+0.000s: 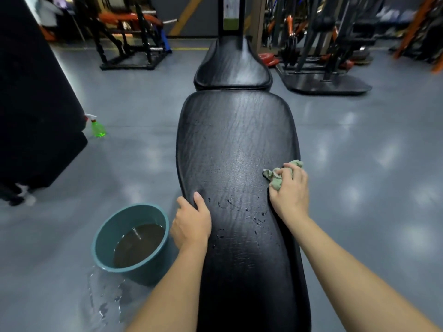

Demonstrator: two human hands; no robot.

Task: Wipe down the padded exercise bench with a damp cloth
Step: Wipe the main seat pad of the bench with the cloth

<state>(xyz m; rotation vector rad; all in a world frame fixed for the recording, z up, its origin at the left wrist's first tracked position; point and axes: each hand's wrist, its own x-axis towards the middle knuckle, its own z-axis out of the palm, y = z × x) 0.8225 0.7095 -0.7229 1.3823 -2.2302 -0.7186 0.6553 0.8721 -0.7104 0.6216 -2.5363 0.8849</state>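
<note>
Bench (235,144); basin (112,224) beside, water (139,245) perhaps murky

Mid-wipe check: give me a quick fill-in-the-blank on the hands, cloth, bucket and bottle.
The right hand holds the cloth at the bench's ____ edge.
The left hand grips its ____ edge.
The bucket stands on the ____.
The bottle is ____.
Missing words: right; left; floor; green.

The fingers (182,204) of the left hand (191,224) curl out of sight past the bench (235,140) edge, the right hand (291,192) covers much of the cloth (275,182), and the far machines (134,32) blur.
</note>
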